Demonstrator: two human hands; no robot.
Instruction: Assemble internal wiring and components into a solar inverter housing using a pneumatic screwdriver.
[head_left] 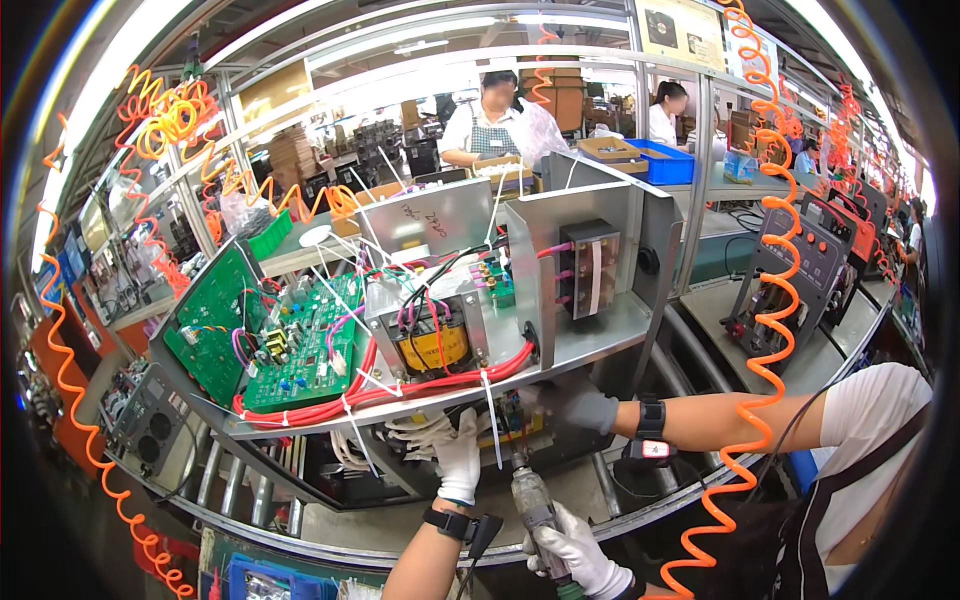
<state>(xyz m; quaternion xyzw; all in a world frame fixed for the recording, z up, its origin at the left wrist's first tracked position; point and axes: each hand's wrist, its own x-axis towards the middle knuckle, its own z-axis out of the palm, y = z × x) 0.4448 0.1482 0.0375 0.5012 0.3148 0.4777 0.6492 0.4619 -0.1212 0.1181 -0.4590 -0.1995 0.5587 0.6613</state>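
Head view: the wired chassis sits above rollers, amid orange hoses.

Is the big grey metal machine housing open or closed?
Open: the grey box-shaped metal housing shows its flat green circuit board and yellow-wrapped transformer uncovered.

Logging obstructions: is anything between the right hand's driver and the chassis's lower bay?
Nothing visible blocks the power driver; a white cable tie hangs left of its tip, a co-worker's gloved hand is to its right.
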